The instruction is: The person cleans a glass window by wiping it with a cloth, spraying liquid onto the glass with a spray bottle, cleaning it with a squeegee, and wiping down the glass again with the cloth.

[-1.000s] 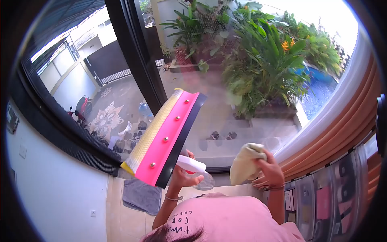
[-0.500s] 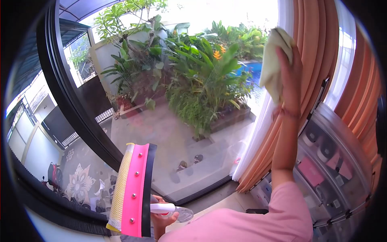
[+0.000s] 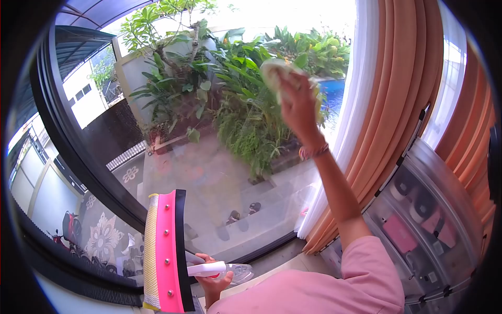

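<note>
My right hand (image 3: 300, 107) presses a pale, light-green cloth (image 3: 276, 73) toward the window glass (image 3: 209, 172), its fingers over the cloth; the cloth is slightly blurred. A braided bracelet (image 3: 314, 152) is on that wrist. Low in the view, my left hand (image 3: 212, 280) is closed around a window squeegee (image 3: 167, 251) with a pink, studded head, a black rubber blade and a yellow-white mesh pad. A white part (image 3: 206, 269) and a clear bottle (image 3: 239, 273) also show at this hand; how they join the squeegee is partly hidden.
A dark window frame (image 3: 78, 125) runs down the left. Orange curtains (image 3: 392, 104) and a white sheer curtain (image 3: 340, 157) hang at the right, beside a clear-fronted drawer unit (image 3: 418, 220). Plants (image 3: 251, 110), a pool (image 3: 333, 94) and shoes (image 3: 234, 215) are seen through the glass.
My right hand has moved left with the cloth, from beside the curtain to the glass in front of the plants. The squeegee in my left hand has shifted slightly left.
</note>
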Demonstrator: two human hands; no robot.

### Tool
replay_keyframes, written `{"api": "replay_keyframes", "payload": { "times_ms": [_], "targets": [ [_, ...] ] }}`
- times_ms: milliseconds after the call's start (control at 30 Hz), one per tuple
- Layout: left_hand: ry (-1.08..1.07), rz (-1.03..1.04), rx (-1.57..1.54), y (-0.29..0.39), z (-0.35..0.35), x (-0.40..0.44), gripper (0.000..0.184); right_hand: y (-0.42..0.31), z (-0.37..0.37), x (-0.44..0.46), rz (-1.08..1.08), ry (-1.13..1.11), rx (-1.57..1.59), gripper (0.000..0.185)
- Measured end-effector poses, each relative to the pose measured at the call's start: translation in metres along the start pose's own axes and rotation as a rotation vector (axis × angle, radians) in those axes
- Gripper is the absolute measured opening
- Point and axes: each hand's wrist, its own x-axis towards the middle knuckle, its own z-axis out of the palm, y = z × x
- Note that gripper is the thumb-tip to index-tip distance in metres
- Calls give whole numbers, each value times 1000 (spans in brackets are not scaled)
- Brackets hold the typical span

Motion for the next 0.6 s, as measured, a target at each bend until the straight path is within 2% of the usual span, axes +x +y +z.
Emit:
{"api": "replay_keyframes", "payload": {
  "times_ms": [100,167,200,233,267,300,367,433,500,533,600],
  "targets": [
    [20,47,2,-2,13,5,66,-34,0,-54,24,-94,99,43],
    [43,52,-3,-3,18,7,67,-41,0,-81,-104,-331,-22,39],
    [13,102,35,-6,19,9,63,-34,3,-82,-100,-330,-20,39],
    [-16,153,69,-7,21,11,60,-23,5,-79,-217,-241,-87,39],
    [-47,108,67,0,24,15,50,-11,7,-72,-334,-150,-154,39],
    [-47,109,68,-3,19,16,50,-1,7,-58,-334,-148,-154,39],
    [-327,312,346,-14,5,21,81,23,4,-14,-347,1,-287,39],
    [-267,273,321,-15,7,19,78,45,-9,35,-275,53,-343,39],
    [-341,187,438,-19,-3,18,77,66,-14,77,-61,154,-226,39],
    [-330,117,414,-13,1,16,75,79,-18,97,-59,248,-280,35],
    [-354,127,433,-16,0,16,74,125,-22,130,26,369,-407,33]
  ]
}}
